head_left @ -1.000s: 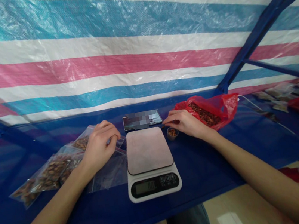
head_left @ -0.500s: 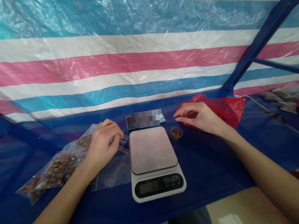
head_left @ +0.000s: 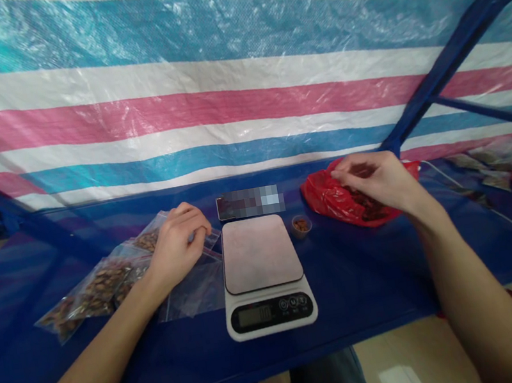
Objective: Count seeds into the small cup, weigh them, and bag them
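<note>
My left hand (head_left: 175,243) rests curled on a clear zip bag (head_left: 194,292) just left of a white kitchen scale (head_left: 263,274), its fingers pinching the bag's top edge. My right hand (head_left: 375,180) hovers over an open red plastic bag (head_left: 335,201) of brown nuts, fingertips pinched together; whether they hold a nut is too small to tell. A small round cup (head_left: 301,225) with a few nuts stands between the scale and the red bag.
Filled clear bags of nuts (head_left: 96,288) lie at the left on the blue shelf (head_left: 371,277). A phone (head_left: 248,204) lies behind the scale. More bags (head_left: 495,166) sit far right. Blue frame bars and a striped tarp stand behind.
My right hand has moved from beside the small cup up and to the right, over the red bag. My left hand has stayed on the clear bag.
</note>
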Demonstrator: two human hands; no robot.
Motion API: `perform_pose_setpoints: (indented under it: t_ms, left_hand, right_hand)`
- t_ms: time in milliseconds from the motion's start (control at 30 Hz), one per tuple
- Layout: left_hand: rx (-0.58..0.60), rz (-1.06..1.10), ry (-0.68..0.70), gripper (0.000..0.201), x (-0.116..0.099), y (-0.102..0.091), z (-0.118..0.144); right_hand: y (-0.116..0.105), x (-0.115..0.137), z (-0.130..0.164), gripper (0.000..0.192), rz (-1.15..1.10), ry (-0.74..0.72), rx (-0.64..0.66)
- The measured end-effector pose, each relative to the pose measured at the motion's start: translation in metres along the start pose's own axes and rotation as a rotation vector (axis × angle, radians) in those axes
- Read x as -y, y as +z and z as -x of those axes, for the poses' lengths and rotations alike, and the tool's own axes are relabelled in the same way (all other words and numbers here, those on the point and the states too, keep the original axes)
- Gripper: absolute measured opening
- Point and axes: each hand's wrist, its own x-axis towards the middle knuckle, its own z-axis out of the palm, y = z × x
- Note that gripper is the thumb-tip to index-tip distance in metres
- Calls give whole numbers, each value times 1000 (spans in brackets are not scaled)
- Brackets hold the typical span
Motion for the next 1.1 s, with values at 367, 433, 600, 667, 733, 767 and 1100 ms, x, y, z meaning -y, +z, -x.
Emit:
perform_pose_setpoints:
  t_ms: [367, 433, 600, 667, 733, 767, 1100]
  left_hand:
    - [-5, -4, -9, 31, -1, 1, -1]
    - [0, -1, -14, 31, 0, 1, -1]
    - [4, 13, -30, 31, 1, 1, 1]
    - [6, 15, -26, 31, 1, 1, 1]
    - [4, 13, -17, 31, 2, 1, 2]
    - [4, 13, -12, 31, 2, 1, 2]
    - [4, 34, 0, 30, 3, 2, 1]
  right_hand:
    - [16, -79, -3, 67, 574, -18, 273]
    - [20, -80, -2, 70, 586, -17, 260]
    - [17, -71, -4, 57, 596, -25, 274]
    - [14, -66, -5, 49, 585, -37, 276]
    - [11, -61, -6, 38, 547, -57, 249]
    - [10, -58, -7, 33, 525, -64, 225]
    - [-11, -25, -2, 14, 454, 37, -19]
